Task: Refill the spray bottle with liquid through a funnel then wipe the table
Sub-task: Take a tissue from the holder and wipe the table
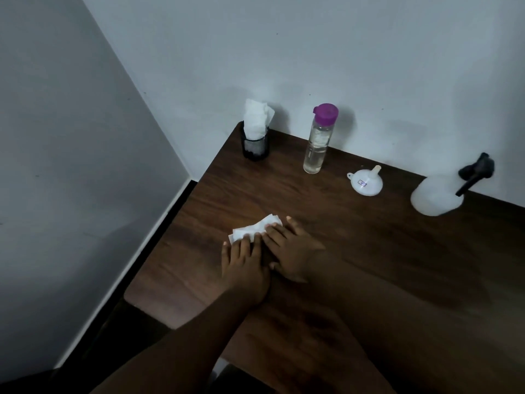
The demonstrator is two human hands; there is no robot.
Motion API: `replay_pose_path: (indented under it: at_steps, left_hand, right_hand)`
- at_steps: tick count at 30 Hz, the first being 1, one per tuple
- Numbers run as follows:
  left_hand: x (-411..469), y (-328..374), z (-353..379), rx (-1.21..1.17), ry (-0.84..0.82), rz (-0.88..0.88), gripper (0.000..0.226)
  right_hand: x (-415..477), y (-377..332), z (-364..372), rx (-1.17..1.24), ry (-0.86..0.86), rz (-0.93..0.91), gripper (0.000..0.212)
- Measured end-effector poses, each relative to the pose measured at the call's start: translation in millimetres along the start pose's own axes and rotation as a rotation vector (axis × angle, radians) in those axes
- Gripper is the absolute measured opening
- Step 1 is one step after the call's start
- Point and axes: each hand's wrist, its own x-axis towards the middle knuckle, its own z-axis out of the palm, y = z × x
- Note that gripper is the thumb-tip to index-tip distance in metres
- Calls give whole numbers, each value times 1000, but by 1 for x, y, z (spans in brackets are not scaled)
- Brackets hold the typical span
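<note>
A folded white tissue (255,229) lies flat on the dark wooden table (383,251), near its left edge. My left hand (245,265) and my right hand (294,251) rest side by side, fingers stretched out, their fingertips pressing the tissue onto the wood. The translucent spray bottle (434,196) with a black trigger head stands at the far right by the wall. A small white funnel (365,182) lies on the table left of it. A clear bottle with a purple cap (318,143), partly filled with clear liquid, stands upright further left.
A black mesh cup (255,147) stuffed with white tissues stands in the table's back left corner. Grey walls close off the back and the left. A gap down to the floor runs along the table's left edge (170,223).
</note>
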Motion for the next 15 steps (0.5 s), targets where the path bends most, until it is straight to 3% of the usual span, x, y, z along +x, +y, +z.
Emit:
replay_pose_path:
  at_steps: [5,10,15]
  left_hand:
    - [-20,37,10,-24,-17,-39,75]
    - [-38,73,19,-49,-40,-33,91]
    - [-54,111,30,-48,-34,-16,90]
  right_hand:
    - [-32,18,13,-64,14,-84,83]
    - [-70,29,23,-39,45,-107,76]
    - [-111,46,30,-26,16,-112,76]
